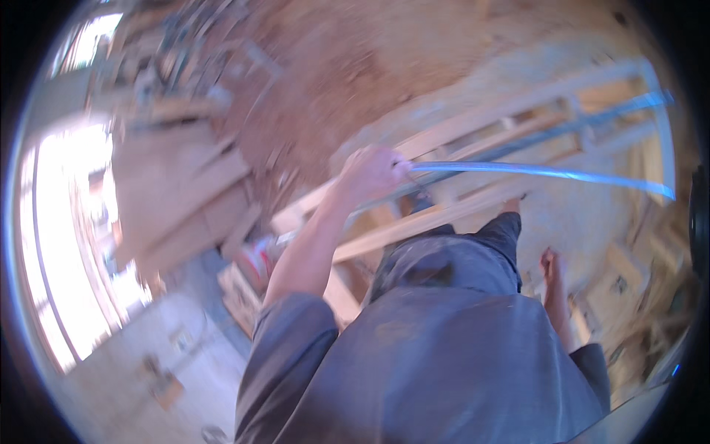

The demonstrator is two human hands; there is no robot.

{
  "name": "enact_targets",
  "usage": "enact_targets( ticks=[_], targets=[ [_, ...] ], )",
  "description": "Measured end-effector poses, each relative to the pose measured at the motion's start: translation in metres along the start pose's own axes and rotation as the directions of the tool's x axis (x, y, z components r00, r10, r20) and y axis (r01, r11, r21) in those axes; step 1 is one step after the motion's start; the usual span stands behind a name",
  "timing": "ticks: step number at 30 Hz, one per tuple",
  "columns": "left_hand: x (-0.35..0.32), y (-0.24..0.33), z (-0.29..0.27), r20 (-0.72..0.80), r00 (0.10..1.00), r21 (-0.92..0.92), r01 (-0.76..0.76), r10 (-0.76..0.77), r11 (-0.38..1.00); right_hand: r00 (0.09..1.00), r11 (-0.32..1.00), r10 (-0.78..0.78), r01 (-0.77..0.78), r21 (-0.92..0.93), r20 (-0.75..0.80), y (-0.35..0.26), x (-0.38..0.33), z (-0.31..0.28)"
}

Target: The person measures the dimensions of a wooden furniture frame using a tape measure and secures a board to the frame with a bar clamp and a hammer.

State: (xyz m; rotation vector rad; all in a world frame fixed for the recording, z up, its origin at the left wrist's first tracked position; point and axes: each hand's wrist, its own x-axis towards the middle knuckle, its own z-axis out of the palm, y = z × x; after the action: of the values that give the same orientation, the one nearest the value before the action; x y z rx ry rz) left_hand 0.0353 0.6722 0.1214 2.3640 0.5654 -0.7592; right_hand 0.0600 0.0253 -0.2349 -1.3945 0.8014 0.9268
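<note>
Two hands appear in this blurred, downward view of a woodworking space. The left hand is raised in front of the body and closed in a fist around one end of a long, thin, bluish strip, which runs from the fist out to the right, bowing slightly, above a pale wooden frame lying on the sawdust-covered floor. The right hand hangs low beside the thigh, apart from the strip and the frame; motion blur hides whether its fingers are spread or curled, so its state cannot be told, though it seems to hold nothing. A darker bar lies along the frame beneath the strip. The strip is probably a metal band or blade, though the blur leaves its kind uncertain. As a judgement, the step in hand is carrying or positioning the strip over the frame with one hand alone; any further move calls for steadying the free far end, since so long and springy a piece held at one end will whip and sag. Stacked boards lie to the left.
</note>
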Motion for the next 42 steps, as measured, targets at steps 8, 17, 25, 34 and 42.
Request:
enact_targets(
  ticks=[8, 17, 25, 34, 42],
  targets=[
    [-0.133, -0.244, 0.0, -0.038, 0.978, -0.099, 0.203, -0.207, 0.974, 0.988, 0.601, -0.073, 0.155, -0.784, 0.139, 0.001, -0.118, 0.161],
    [-0.194, -0.392, 0.005, -0.023, 0.925, -0.114, 0.375, -0.379, 0.92, 0.997, 0.514, -0.069, 0.003, -0.858, -0.038, -0.072, -0.183, 0.26],
    [-0.176, -0.429, 0.015, 0.031, 0.953, -0.137, 0.303, -0.302, 0.943, 0.958, 0.055, -0.118, 0.269, -0.962, 0.261, -0.04, -0.178, 0.248],
    [-0.163, -0.447, 0.026, 0.087, 0.968, -0.137, 0.247, -0.237, 0.959, 0.962, 0.071, -0.116, 0.258, -0.964, 0.249, -0.042, -0.213, 0.289],
    [-0.172, -0.453, 0.027, 0.041, 0.979, -0.245, 0.204, -0.2, 0.948, 0.958, -0.003, -0.127, 0.258, -0.966, 0.256, -0.044, -0.222, 0.313]
  ],
)
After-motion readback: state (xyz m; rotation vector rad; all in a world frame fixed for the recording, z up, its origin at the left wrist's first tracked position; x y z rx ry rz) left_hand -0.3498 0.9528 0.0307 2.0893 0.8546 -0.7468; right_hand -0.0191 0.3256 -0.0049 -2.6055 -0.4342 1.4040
